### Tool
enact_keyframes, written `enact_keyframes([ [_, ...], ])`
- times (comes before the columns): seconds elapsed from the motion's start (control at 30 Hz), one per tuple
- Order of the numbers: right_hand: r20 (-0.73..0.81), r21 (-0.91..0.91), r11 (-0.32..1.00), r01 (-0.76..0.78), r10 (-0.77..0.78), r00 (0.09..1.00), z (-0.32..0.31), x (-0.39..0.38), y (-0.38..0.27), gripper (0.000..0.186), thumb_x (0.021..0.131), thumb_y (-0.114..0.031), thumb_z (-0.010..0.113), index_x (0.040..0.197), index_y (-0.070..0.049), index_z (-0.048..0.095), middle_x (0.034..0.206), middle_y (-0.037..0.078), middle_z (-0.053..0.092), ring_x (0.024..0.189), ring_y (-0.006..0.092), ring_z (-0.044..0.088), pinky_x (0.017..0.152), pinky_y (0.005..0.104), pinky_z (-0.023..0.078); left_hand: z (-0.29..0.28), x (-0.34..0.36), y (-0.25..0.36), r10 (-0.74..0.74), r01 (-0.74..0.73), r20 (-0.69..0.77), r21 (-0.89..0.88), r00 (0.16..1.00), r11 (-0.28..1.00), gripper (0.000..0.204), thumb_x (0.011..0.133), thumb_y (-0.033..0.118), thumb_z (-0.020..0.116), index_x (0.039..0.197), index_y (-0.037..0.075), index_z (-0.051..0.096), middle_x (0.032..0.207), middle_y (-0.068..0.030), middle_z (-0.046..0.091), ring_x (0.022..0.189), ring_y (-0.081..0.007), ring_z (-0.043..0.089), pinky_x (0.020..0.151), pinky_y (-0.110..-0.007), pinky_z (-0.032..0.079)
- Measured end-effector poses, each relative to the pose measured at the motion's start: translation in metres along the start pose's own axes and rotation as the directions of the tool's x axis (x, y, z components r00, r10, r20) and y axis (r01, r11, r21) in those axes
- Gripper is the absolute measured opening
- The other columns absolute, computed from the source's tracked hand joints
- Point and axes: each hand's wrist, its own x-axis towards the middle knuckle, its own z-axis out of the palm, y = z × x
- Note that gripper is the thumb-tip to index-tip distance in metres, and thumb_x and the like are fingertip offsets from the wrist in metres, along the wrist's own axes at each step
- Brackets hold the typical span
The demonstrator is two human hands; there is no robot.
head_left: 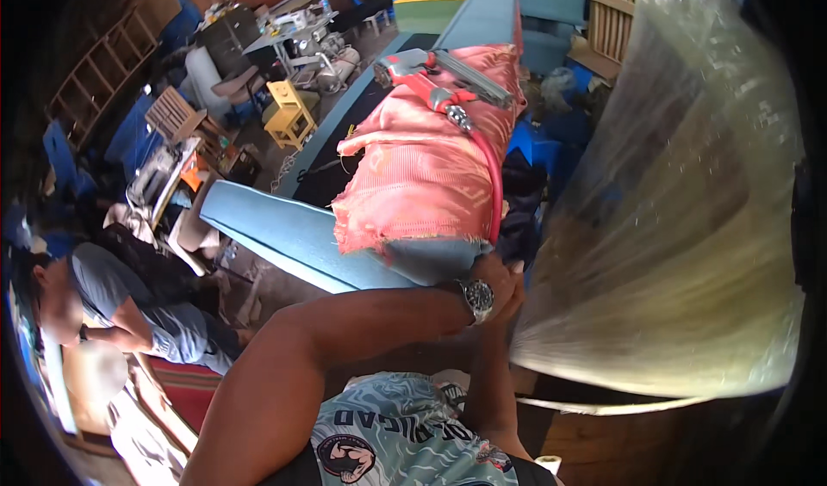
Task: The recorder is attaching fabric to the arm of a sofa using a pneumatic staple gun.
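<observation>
Head view: left hand (491, 276), watch (478, 298) on wrist, meets right hand (516, 291) at near right corner of blue upholstered piece (431, 260); both curled, cannot tell what they grip. Red patterned fabric (422, 176) drapes piece; pneumatic staple gun (438, 94) lies near fabric's far edge, red hose (496, 176) along right edge.

Plastic sheeting (680, 228) blocks the way right of the hands (498, 288). A staple gun (422, 84) and hose (495, 176) cross the red cloth (413, 185); its left is free.
</observation>
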Motion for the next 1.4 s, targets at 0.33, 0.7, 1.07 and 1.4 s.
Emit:
enact_keyframes([
  [0.33, 0.857, -0.49, -0.343, 0.802, -0.019, 0.515, 0.32, 0.06, -0.065, 0.032, 0.098, -0.03, 0.061, 0.117, -0.004, 0.065, 0.104, 0.019, 0.069, 0.094, 0.0332, 0.068, 0.085, 0.0407, 0.052, -0.015, 0.043, -0.038, 0.835, -0.379, 0.52, -0.82, -0.181, 0.428, 0.03, 0.087, 0.033, 0.059, 0.068, 0.011, 0.067, 0.067, -0.0131, 0.064, 0.067, -0.0335, 0.064, 0.06, -0.048, 0.049],
  [0.7, 0.506, -0.286, -0.875, 0.391, 0.209, 0.837, 0.367, 0.146, 0.042, 0.036, 0.09, -0.025, 0.06, 0.116, -0.001, 0.068, 0.121, 0.023, 0.067, 0.113, 0.035, 0.065, 0.096, 0.0464, 0.051, -0.038, 0.078, -0.006, 0.733, -0.546, 0.666, -0.669, -0.14, 0.504, 0.024, 0.086, 0.03, 0.058, 0.084, 0.011, 0.073, 0.084, -0.0134, 0.07, 0.077, -0.0298, 0.07, 0.068, -0.047, 0.054],
  [1.07, 0.733, -0.469, -0.804, 0.366, -0.123, 0.669, 0.335, 0.002, -0.084, 0.058, 0.09, -0.059, 0.06, 0.099, -0.003, 0.07, 0.082, 0.015, 0.073, 0.071, 0.0291, 0.071, 0.07, 0.0407, 0.055, -0.104, 0.11, -0.015, 0.732, -0.813, 0.679, -0.451, -0.046, 0.368, 0.027, 0.086, 0.023, 0.055, 0.089, 0.012, 0.08, 0.093, -0.0136, 0.076, 0.086, -0.0306, 0.075, 0.077, -0.047, 0.058],
  [1.4, 0.478, -0.864, -0.312, 0.394, -0.751, 0.455, 0.311, -0.23, -0.135, 0.037, 0.095, -0.031, 0.065, 0.098, 0.005, 0.064, 0.072, 0.009, 0.065, 0.066, 0.02, 0.064, 0.06, 0.033, 0.049, -0.123, 0.125, 0.005, 0.492, -0.843, 0.851, -0.395, -0.187, 0.364, 0.026, 0.083, 0.009, 0.066, 0.107, 0.001, 0.074, 0.117, -0.0197, 0.07, 0.112, -0.0334, 0.068, 0.095, -0.042, 0.054],
])
